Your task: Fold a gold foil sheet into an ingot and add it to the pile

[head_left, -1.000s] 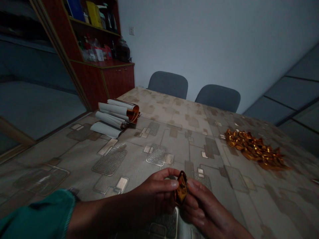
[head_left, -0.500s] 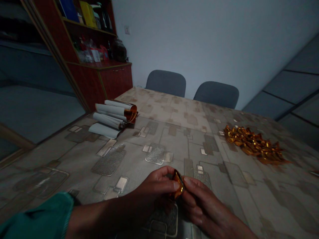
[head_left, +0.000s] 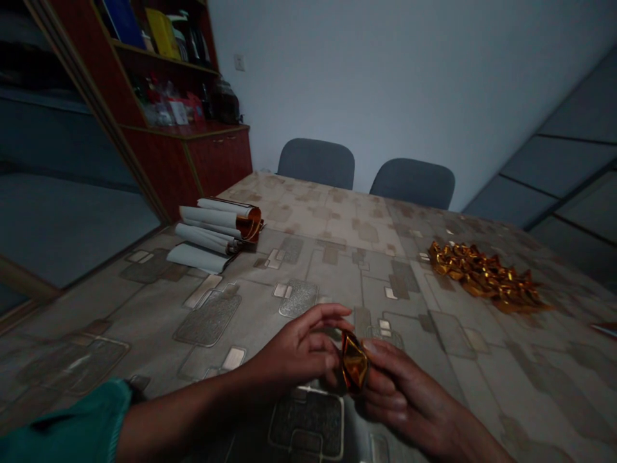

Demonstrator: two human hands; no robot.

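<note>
My right hand (head_left: pixel 402 389) pinches a folded gold foil paper piece (head_left: pixel 355 363) by its right side, above the near part of the table. The piece is shiny, with pointed ends and creased faces. My left hand (head_left: pixel 311 347) is just left of it, its fingers apart and curved toward the foil. Whether a left fingertip still touches the paper I cannot tell. Farther right on the table lies a pile of similar folded gold pieces (head_left: pixel 486 276). At the left rests a stack of curled sheets (head_left: pixel 212 231), pale on the outside and gold inside.
A patterned cloth covers the table (head_left: pixel 328 251). Two grey chairs (head_left: pixel 315 161) stand along its far side, by the wall. A reddish wooden cabinet (head_left: pixel 219 161) with items on its shelves is at the back left. A small flat item (head_left: pixel 605 329) lies at the right edge.
My left fingers have loosened from the foil piece and spread apart. The right hand keeps hold of it, and more of its creased face shows. The view has shifted slightly.
</note>
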